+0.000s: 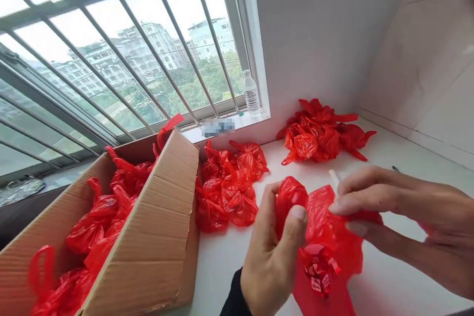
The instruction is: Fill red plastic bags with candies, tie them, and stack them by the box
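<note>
My left hand (272, 256) is closed around a bunched part of a red plastic bag (326, 232), thumb pressed over it. From the right, my right hand (400, 212) pinches red plastic of the bag between thumb and fingers. A thin white stick like a cigarette (334, 177) also sticks out from those fingers. Low in the bag, between the hands, lie small shiny red wrapped pieces (320, 276) with printed labels. Whether the bunched part in my left hand holds anything cannot be seen.
An open cardboard box (148, 227) at left holds several knotted red bags (98, 222). More filled red bags (229, 185) stand beside it on the white tabletop (213, 271). A red pile (322, 133) lies by the wall. A plastic bottle (251, 94) stands on the sill by the barred window.
</note>
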Action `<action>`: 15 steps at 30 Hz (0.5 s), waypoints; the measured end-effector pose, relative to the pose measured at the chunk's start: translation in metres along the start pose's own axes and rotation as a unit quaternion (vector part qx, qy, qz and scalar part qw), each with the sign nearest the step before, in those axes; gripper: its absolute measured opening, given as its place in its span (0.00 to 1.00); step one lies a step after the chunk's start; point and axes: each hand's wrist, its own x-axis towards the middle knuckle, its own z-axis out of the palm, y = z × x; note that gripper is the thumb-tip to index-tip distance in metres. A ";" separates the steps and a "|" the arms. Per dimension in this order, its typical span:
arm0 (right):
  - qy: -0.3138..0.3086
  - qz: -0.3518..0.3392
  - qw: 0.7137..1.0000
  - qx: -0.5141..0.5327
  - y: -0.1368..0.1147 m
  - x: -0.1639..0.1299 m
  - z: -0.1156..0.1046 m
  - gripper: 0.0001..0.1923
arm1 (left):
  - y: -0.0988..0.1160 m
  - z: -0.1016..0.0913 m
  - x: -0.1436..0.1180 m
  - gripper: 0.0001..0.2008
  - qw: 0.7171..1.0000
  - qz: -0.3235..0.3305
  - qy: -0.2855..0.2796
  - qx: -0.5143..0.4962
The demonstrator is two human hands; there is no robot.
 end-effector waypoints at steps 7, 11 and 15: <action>-0.078 0.007 0.997 0.000 0.016 0.018 0.029 0.19 | -0.010 -0.001 -0.004 0.15 0.994 -0.005 -0.016 0.108; -0.084 0.008 0.996 0.031 0.023 0.021 0.033 0.08 | -0.024 -0.010 0.003 0.16 0.993 -0.023 -0.066 0.099; -0.063 0.029 0.998 0.011 0.030 0.023 0.033 0.06 | -0.030 -0.022 0.023 0.18 0.984 -0.080 -0.156 0.012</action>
